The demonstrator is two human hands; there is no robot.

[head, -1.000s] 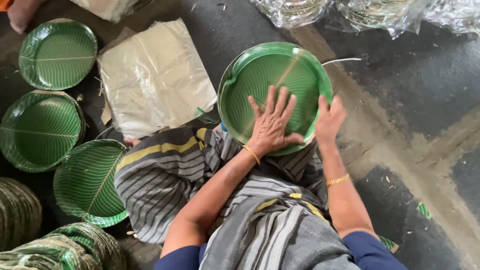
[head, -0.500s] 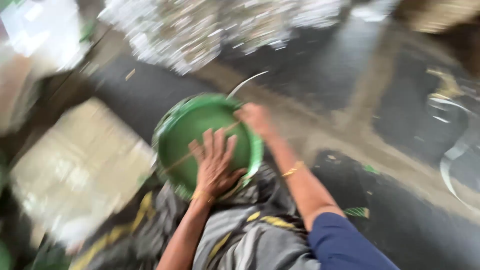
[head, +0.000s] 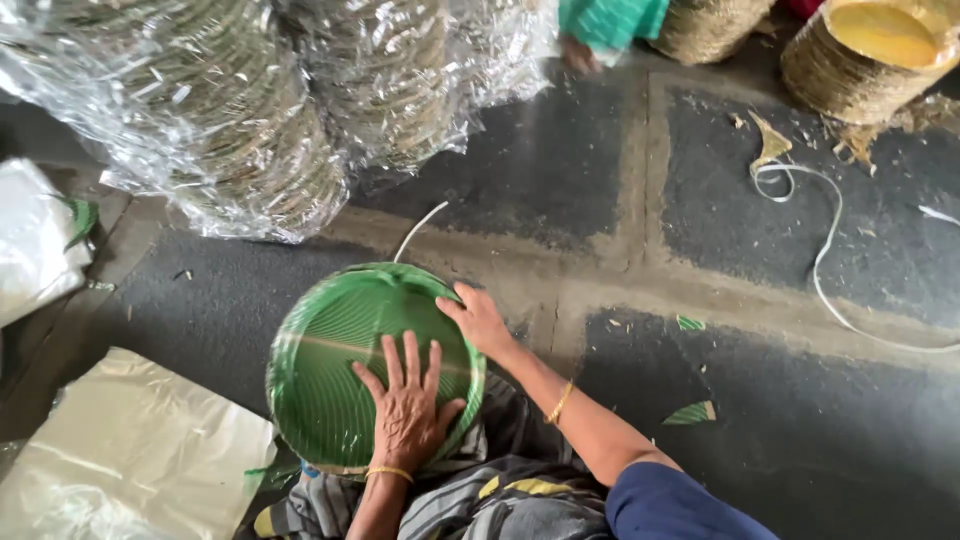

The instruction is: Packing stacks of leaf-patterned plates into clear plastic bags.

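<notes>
Head view shows a person sitting on the floor with a round green plate (head: 330, 350) resting on the lap, on striped cloth (head: 510, 495). Left hand (head: 408, 412) lies flat on the plate, fingers spread wide apart and pressing down. Right hand (head: 478, 320) holds the far rim, fingers curled together over the edge. A second ago the plate was in the same two hands, with other green plates lying at the side. Now the head has turned, so those plates are out of sight, and tall stacks wrapped in shiny clear plastic (head: 230, 120) show just past the plate. So the plate stays put on the lap and only the look has moved. A clear plastic sheet (head: 130, 450) lies on the dark floor (head: 760, 450) beside the left knee. A thin white strap (head: 825, 250) curls on the floor well apart to the right. Brown plate piles (head: 860, 60) sit far off, one with a yellow top.
</notes>
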